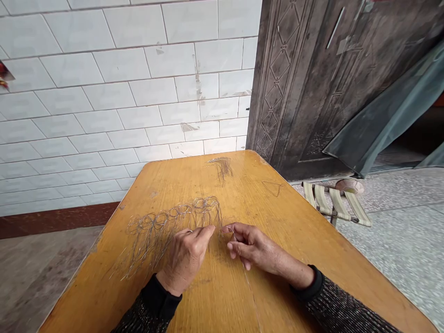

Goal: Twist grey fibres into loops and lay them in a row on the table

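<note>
My left hand (pixel 189 252) is closed in a pinch above the table, thumb and forefinger pressed together and pointing right. What lies between its fingertips is too small to make out. A short gap to the right, my right hand (pixel 251 245) curls its fingers around a thin metal wire (pixel 247 277), which bends over the forefinger and trails down toward the table's near side. Left of and beyond my left hand runs a row of looped wires (pixel 173 213), their round loops at the far end and loose tails toward me. The left hand hides some of the tails.
A bundle of thin wires (pixel 222 165) lies near the far edge of the wooden table (pixel 277 231). One bent wire (pixel 272 188) sits at the right. A tiled wall (pixel 138 92) stands behind, with a dark door (pixel 294 92) and a strap stool (pixel 336 201) to the right.
</note>
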Action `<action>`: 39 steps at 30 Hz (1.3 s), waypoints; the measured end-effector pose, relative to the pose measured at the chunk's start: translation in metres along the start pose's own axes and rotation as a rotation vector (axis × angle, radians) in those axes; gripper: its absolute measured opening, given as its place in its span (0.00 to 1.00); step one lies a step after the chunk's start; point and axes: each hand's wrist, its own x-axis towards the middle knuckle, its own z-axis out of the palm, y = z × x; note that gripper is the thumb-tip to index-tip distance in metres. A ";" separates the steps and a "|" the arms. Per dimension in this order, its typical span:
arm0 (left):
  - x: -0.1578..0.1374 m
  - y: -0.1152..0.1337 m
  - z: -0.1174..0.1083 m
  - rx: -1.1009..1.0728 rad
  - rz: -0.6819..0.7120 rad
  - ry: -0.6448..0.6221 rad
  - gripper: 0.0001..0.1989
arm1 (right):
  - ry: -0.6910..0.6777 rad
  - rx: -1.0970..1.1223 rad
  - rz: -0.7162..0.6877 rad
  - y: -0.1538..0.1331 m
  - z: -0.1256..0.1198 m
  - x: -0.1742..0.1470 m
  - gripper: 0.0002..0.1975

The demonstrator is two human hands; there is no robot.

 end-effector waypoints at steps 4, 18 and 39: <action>-0.001 -0.005 0.002 -0.154 -0.052 -0.026 0.16 | -0.031 0.019 0.064 -0.005 0.004 -0.002 0.16; 0.009 0.002 -0.004 -0.047 -0.060 -0.013 0.08 | -0.044 0.008 0.044 -0.003 0.005 0.000 0.17; 0.008 0.010 -0.004 -0.085 -0.002 -0.114 0.09 | -0.103 -0.019 0.044 0.006 0.029 -0.002 0.19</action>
